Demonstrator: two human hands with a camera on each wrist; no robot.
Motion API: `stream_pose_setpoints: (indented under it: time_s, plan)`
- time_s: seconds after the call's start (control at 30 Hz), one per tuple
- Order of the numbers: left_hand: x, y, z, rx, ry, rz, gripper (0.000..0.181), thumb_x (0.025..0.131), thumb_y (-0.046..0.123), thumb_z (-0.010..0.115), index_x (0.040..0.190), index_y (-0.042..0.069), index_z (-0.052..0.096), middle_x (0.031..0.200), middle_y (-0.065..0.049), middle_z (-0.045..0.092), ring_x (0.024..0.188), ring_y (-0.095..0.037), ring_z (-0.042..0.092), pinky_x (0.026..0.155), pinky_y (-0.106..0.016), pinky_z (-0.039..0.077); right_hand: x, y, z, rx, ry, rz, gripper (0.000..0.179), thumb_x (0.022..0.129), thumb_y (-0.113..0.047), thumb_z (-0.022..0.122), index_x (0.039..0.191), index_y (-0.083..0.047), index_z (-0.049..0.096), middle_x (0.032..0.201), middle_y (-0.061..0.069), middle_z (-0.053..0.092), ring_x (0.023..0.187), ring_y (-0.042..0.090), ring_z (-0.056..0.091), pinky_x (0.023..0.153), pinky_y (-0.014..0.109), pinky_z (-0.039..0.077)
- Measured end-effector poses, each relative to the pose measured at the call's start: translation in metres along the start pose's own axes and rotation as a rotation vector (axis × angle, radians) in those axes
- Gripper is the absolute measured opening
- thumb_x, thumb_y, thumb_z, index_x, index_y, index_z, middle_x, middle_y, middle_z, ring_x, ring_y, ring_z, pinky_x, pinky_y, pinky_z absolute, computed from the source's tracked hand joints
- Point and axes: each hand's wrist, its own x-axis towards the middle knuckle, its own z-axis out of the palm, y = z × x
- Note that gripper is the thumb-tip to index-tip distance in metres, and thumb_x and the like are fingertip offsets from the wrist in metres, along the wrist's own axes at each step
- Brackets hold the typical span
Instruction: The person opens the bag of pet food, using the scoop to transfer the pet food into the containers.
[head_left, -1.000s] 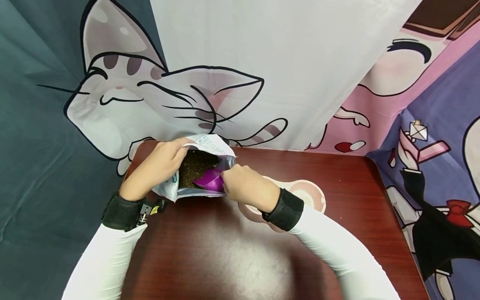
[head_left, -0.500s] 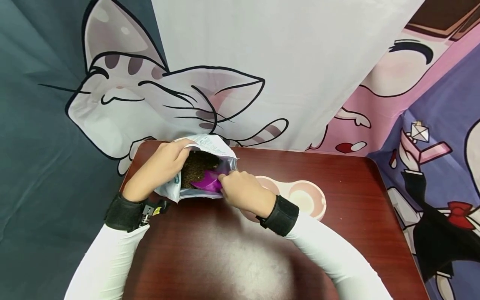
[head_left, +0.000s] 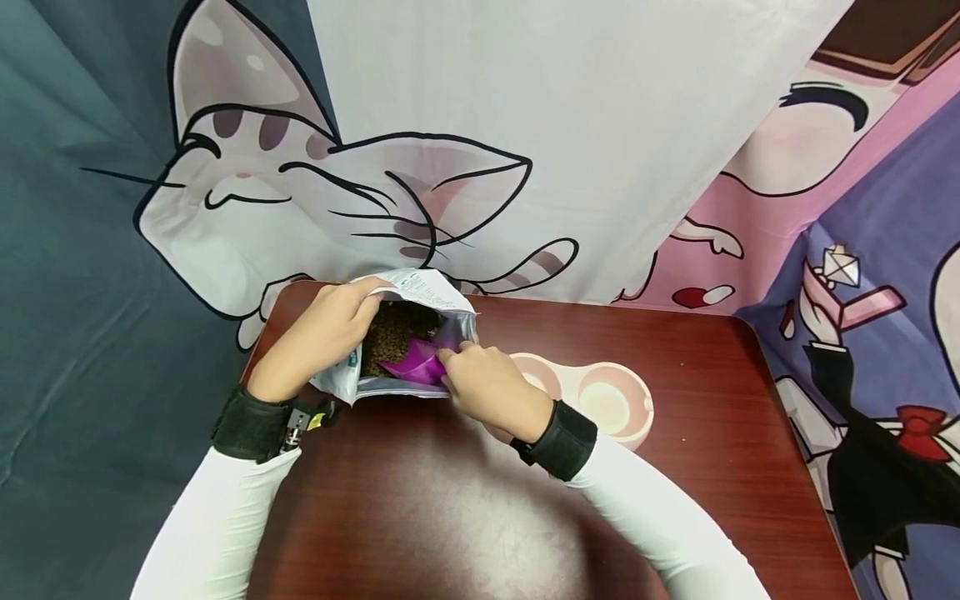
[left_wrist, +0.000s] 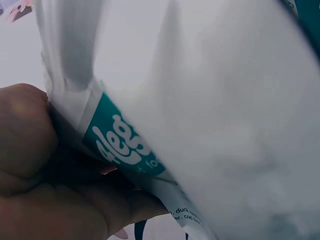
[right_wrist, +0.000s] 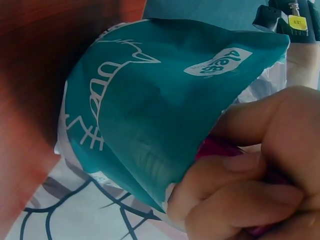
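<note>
An open bag of brown kibble stands near the table's far left edge, its mouth facing me. With fingers along the rim, my left hand grips the bag's left side; the left wrist view shows its white side panel close up. A purple scoop dips into the kibble. My right hand holds the scoop's handle with curled fingers at the bag's right side. In the right wrist view those fingers are wrapped round the handle, beside the bag's teal front. The scoop's bowl is partly in the kibble.
A pale pink double bowl sits on the table right of the bag, partly hidden behind my right hand and wrist. The brown wooden table meets a printed cloth backdrop at its far edge.
My right hand has shifted slightly left and down with the scoop, which sits a little further left in the bag. More of the pink bowl shows. The left hand has hardly moved.
</note>
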Motion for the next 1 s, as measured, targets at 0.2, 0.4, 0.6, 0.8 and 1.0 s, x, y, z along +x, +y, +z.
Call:
stream_pose_setpoints:
  time_s: [0.2,0.4,0.6,0.8,1.0]
  plan:
    - [-0.001,0.001,-0.001,0.006,0.011,0.002,0.033,0.108,0.011,0.042,0.129,0.007,0.067,0.126,-0.013,0.070,0.115,-0.031,0.065,0.104,-0.052,0.048,-0.002,-0.003,0.009,-0.058,0.063,0.000,0.022,0.100,-0.027,0.066,0.115,-0.011,0.071,0.093,0.012,0.069,0.070,0.032,0.070,0.061,0.047,0.059]
    - [-0.002,0.000,-0.002,0.002,0.008,0.000,0.033,0.108,0.011,0.042,0.129,0.007,0.067,0.128,-0.013,0.070,0.120,-0.031,0.065,0.106,-0.052,0.048,-0.004,-0.005,0.015,-0.070,0.149,0.019,0.025,0.099,-0.026,0.068,0.119,-0.011,0.068,0.090,0.011,0.066,0.060,0.032,0.066,0.054,0.045,0.057]
    - [0.001,-0.001,0.002,-0.018,0.006,0.007,0.034,0.108,0.011,0.041,0.129,0.007,0.067,0.127,-0.013,0.070,0.119,-0.030,0.065,0.106,-0.051,0.048,-0.002,-0.005,0.018,-0.068,0.182,0.047,0.028,0.098,-0.025,0.070,0.122,-0.012,0.067,0.090,0.012,0.064,0.060,0.033,0.067,0.055,0.047,0.058]
    - [0.000,-0.002,0.003,-0.014,0.015,0.013,0.033,0.108,0.011,0.042,0.129,0.006,0.067,0.126,-0.013,0.070,0.118,-0.031,0.065,0.105,-0.052,0.049,0.001,-0.004,0.022,-0.047,0.174,0.054,0.031,0.098,-0.025,0.069,0.127,-0.014,0.067,0.093,0.011,0.065,0.063,0.034,0.068,0.056,0.048,0.058]
    - [0.000,-0.003,0.002,-0.011,0.018,0.016,0.033,0.108,0.011,0.042,0.129,0.006,0.068,0.125,-0.012,0.071,0.119,-0.031,0.065,0.105,-0.052,0.049,-0.003,-0.003,0.026,-0.011,0.197,0.055,0.035,0.097,-0.025,0.071,0.131,-0.015,0.066,0.095,0.011,0.065,0.062,0.034,0.068,0.053,0.046,0.055]
